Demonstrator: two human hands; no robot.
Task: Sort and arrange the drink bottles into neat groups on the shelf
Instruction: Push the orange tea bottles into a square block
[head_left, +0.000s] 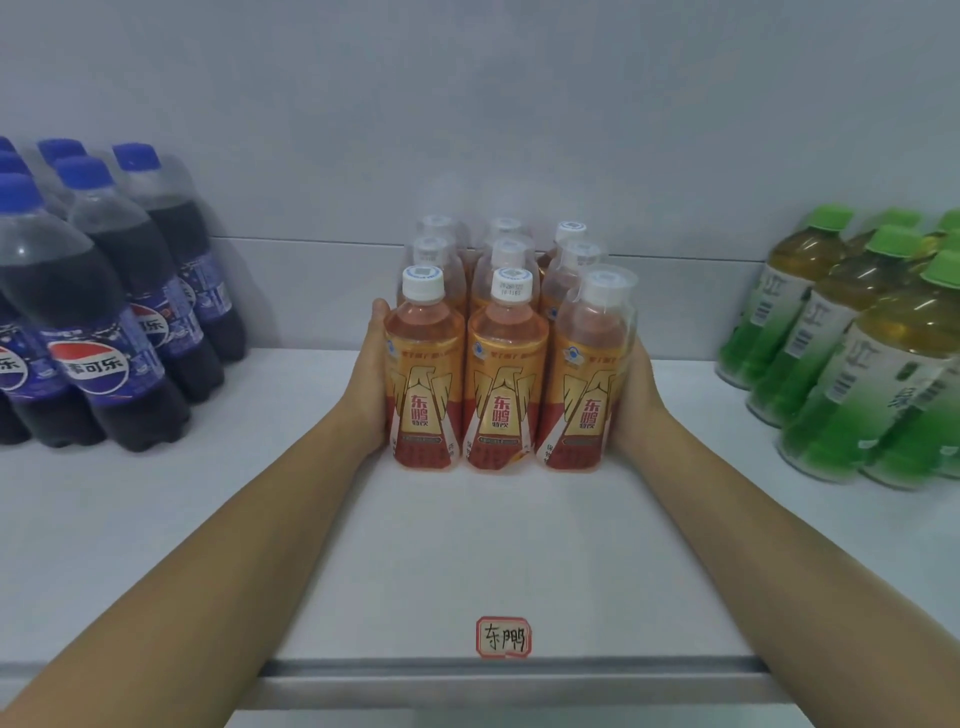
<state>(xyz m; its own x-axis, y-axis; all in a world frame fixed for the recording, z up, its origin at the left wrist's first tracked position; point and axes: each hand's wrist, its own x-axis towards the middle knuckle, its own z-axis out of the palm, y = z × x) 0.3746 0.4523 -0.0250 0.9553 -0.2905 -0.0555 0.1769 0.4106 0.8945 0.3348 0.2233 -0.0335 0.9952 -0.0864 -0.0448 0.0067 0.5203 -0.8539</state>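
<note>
Flat left hand (370, 374) and right hand (636, 400) press glossy plastic orange bottles (506, 364), seemingly nine.

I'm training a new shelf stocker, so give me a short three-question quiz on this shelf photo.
1. True or false: both hands press the sides of the orange bottle block.
2. Which group stands left of it? A) green tea bottles B) cola bottles C) milk cartons
3. How many orange bottles form the front row?

Key: 1. True: left hand and right hand flank it. 2. B, the cola bottles; the green tea bottles stand right. 3. Three.
</note>
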